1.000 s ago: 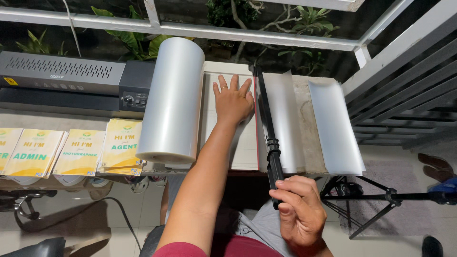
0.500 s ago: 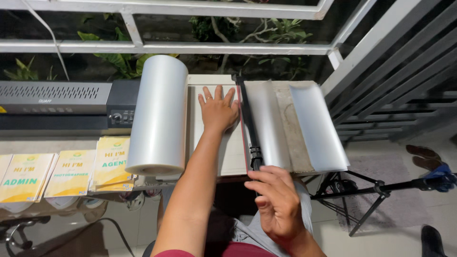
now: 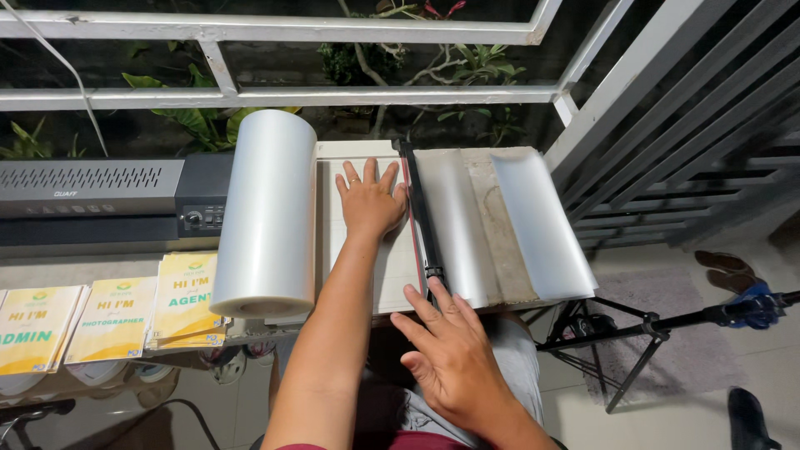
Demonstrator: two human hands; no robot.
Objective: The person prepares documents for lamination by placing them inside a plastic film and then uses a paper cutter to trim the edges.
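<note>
Paper trimmer with a white flat base and a long black cutting arm (image 3: 421, 217) lies on the grey worktop (image 3: 92, 271), near its right end, just beside the big roll of clear plastic film (image 3: 265, 212). Half a second earlier the right hand was curled around the black handle at the near end of the cutting arm, and the arm stood slightly raised; now the arm lies flat along the base and the right hand (image 3: 454, 358) has let go. Its fingers (image 3: 421, 304) are open and loosely spread, the tips touching the near edge of the white base just beside the black handle, gripping nothing. The left hand (image 3: 371, 200) has stayed where it was: palm down on the white sheet on the trimmer base, fingers spread wide, pressing flat, holding nothing. The left forearm runs straight out from the body across the near edge of the worktop; the right wrist is bent, the hand angled up and to the left toward the trimmer. To the right of the cutting arm, glossy clear laminate sheets (image 3: 533, 221) curl over the far right edge. At the left, yellow and white printed cards (image 3: 117, 317) lie along the near edge, in front of a grey and black laminating machine (image 3: 100, 196)
</note>
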